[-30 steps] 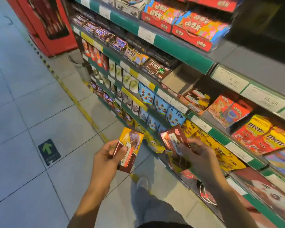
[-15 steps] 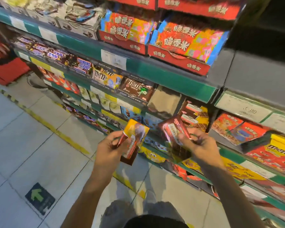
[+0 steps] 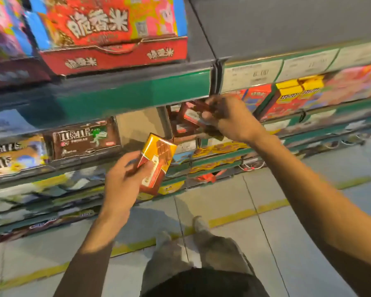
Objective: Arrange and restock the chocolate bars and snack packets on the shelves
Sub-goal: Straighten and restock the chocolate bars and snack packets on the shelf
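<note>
1. At the far left, a brown M&M's display box (image 3: pixel 84 139) sits on the middle shelf, beside more M&M's packs that are too blurred to read.
2. Above it, a red display tray (image 3: pixel 114 57) with white Chinese lettering stands on the upper shelf, over the green shelf edge (image 3: pixel 135 93).
3. Your left hand (image 3: pixel 121 179) grips a yellow and brown chocolate box (image 3: pixel 156 161) in front of the middle shelf. The thumb lies across its front face, the other fingers curl behind it, and its top end tilts up to the right.
4. Right of that box and further in, your right hand (image 3: pixel 227 118) is up under the green shelf edge, fingers curled round a red chocolate box (image 3: pixel 193 113). That box lies among similar red boxes in the shelf bay; blur hides whether it touches them.
5. At the far right, red and yellow boxes (image 3: pixel 291 97) stand under the price labels (image 3: pixel 253 75).
</note>
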`<state>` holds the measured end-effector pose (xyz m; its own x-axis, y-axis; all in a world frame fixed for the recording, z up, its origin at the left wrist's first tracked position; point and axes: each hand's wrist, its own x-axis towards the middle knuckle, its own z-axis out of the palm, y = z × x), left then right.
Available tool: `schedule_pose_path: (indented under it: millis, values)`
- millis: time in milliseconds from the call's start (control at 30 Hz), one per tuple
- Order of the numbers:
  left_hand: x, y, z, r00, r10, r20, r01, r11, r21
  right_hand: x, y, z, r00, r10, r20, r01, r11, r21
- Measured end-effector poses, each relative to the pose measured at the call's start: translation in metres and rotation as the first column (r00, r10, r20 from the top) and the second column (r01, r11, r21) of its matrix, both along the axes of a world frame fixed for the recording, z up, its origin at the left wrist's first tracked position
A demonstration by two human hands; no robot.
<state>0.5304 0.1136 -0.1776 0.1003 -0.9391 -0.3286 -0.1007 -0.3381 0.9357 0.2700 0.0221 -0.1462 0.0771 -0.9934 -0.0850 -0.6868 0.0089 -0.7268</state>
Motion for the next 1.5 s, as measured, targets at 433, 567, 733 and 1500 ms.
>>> schedule_pose_path:
  millis: [433, 567, 733, 1500]
  values:
    - [0.008, -0.048, 0.008, 0.996, -0.077, 0.048, 0.079, 0.996, -0.036, 0.031, -0.050, -0.003, 0.715, 0.298, -0.633, -0.231, 0.955, 0.188]
    - [0.003, -0.060, 0.012, 0.993, -0.095, 0.065, 0.100, 0.992, -0.071, 0.033, -0.046, -0.015, 0.779, 0.281, -0.561, -0.254, 0.959, 0.128]
    - [-0.006, -0.078, 0.019, 0.989, -0.133, 0.069, 0.139, 0.985, -0.104, 0.027, -0.026, -0.044, 0.799, 0.193, -0.570, -0.204, 0.978, 0.045]
    - [-0.051, -0.138, 0.014, 0.779, -0.418, 0.467, 0.321, 0.906, 0.276, 0.030, 0.005, -0.051, 0.704, -0.366, 0.609, 0.390, 0.915, 0.099]
